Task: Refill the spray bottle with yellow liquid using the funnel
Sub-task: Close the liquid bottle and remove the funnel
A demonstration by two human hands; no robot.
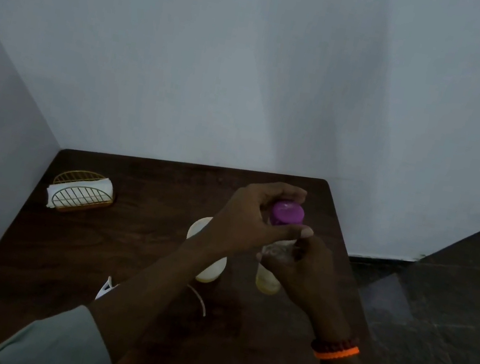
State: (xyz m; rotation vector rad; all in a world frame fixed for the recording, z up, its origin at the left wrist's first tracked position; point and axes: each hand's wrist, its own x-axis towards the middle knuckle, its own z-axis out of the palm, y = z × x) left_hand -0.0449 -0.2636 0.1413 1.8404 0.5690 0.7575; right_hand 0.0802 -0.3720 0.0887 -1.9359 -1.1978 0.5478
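Observation:
A clear bottle [268, 280] with yellow liquid in its lower part stands on the dark wooden table [131, 246]. My right hand [300, 266] wraps around its body. My left hand [253, 219] reaches across from the left and its fingers close around the bottle's purple cap [287, 214]. A second pale bottle [210, 268], open at the top and yellowish at the bottom, stands just left of it, partly hidden behind my left forearm. A thin white curved tube [198, 299] and a white plastic piece [106, 288] lie on the table near my left arm; the funnel cannot be made out.
A gold wire holder with white napkins [81, 194] sits at the table's far left. Walls close off the table at the back and left. The table's right edge drops to a dark tiled floor [440, 313].

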